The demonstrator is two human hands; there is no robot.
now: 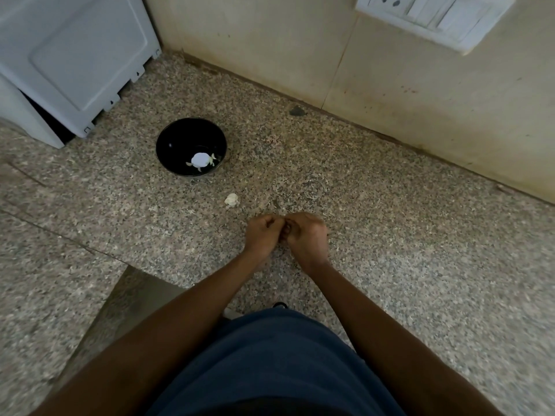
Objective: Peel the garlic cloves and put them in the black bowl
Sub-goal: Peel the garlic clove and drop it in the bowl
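Both hands, left point(262, 235) and right point(306, 238), are curled together near the counter's edge; what they pinch is hidden. A garlic piece point(232, 199) lies between them and the far-left bowl point(168, 139). It looks light, papery and slippery: pinch its tip.

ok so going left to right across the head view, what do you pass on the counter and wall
white appliance → black bowl → garlic piece on the counter → left hand → right hand → switch panel on the wall
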